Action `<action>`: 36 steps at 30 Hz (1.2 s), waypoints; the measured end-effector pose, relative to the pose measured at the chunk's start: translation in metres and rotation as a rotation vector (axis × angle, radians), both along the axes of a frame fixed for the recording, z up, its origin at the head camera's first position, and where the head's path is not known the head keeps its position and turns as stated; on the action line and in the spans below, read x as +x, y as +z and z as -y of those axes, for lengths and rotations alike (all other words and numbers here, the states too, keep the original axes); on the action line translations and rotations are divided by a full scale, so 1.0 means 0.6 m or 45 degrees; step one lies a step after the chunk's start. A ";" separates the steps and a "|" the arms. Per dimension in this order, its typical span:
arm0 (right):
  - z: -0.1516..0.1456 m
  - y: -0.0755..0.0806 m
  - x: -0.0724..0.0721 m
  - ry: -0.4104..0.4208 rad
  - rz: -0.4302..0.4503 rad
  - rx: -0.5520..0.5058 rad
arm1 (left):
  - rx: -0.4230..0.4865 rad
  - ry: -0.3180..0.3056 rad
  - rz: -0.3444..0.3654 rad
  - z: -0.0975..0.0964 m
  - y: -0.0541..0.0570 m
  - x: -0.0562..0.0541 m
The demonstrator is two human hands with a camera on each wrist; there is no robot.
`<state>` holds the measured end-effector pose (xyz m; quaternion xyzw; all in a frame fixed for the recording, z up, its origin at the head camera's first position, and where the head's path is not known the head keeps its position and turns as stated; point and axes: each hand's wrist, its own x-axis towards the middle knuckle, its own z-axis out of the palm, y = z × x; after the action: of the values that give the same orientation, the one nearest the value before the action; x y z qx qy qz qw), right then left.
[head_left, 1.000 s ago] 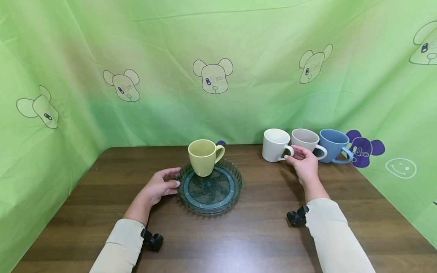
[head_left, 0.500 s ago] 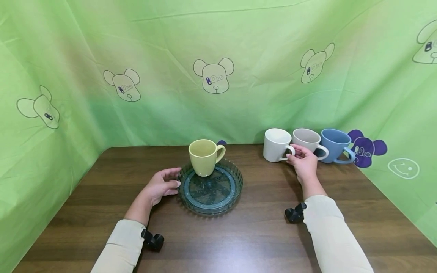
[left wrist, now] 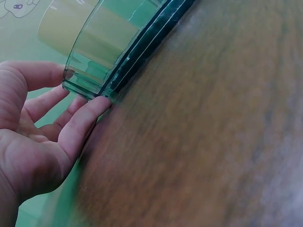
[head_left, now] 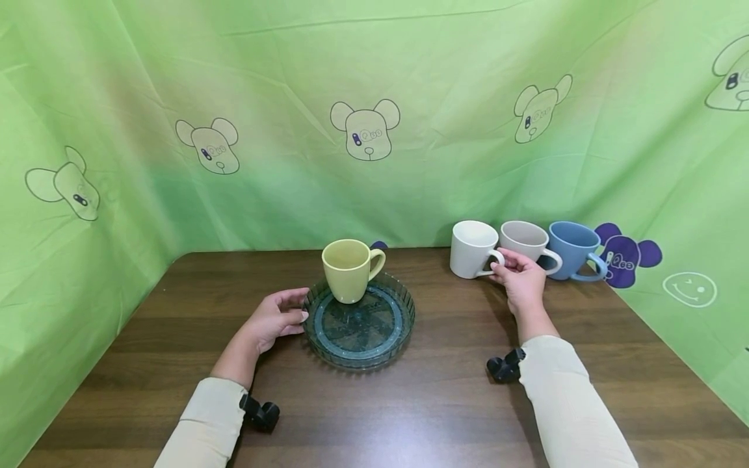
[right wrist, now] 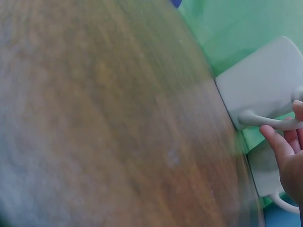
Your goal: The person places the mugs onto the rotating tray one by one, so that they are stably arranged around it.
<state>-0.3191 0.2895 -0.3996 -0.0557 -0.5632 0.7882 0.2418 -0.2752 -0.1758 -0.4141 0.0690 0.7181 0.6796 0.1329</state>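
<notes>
My left hand (head_left: 274, 318) holds the left edge of a round, dark green glass tray (head_left: 404, 331) with a fluted wall. In the left wrist view the index fingertip meets the rim, and the thumb (left wrist: 90, 118) lies low against the side. A yellow-green mug (head_left: 346, 273) stands upright at the tray's back, its handle pointing right. At the back right, my right hand (head_left: 523, 283) pinches the handle of a white mug (head_left: 471, 250), which stands on the table. The right wrist view shows the thumb under that handle (right wrist: 272, 123); the other fingers are partly cut off.
Close to the white mug's right stand a greyish mug (head_left: 523, 237) and a blue mug (head_left: 570, 250), handles to the right. The right hand is in front of the greyish mug. A green printed cloth (head_left: 281, 188) hangs behind the brown wooden table (head_left: 363, 416).
Both hands, the tray and the mugs keep their places. The whole head view shifts only very slightly.
</notes>
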 end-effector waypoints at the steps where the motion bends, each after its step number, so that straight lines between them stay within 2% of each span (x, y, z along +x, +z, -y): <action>1: 0.000 0.000 0.000 -0.003 0.002 0.000 | -0.001 -0.001 0.000 0.000 0.000 0.000; 8: 0.003 0.004 -0.001 -0.037 0.036 -0.058 | -0.006 0.003 0.003 0.000 0.003 0.001; 14: 0.006 0.006 0.001 -0.054 0.033 -0.052 | -0.005 0.004 0.004 0.000 0.003 0.000; 24: 0.010 0.009 0.008 -0.064 -0.023 -0.091 | -0.004 -0.003 0.004 -0.001 0.002 0.001; 36: 0.018 0.015 0.018 -0.051 -0.060 -0.047 | -0.004 0.010 0.013 -0.001 0.002 0.001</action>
<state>-0.3084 0.2785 -0.3907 -0.0528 -0.5413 0.7947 0.2696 -0.2748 -0.1755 -0.4129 0.0623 0.7189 0.6792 0.1341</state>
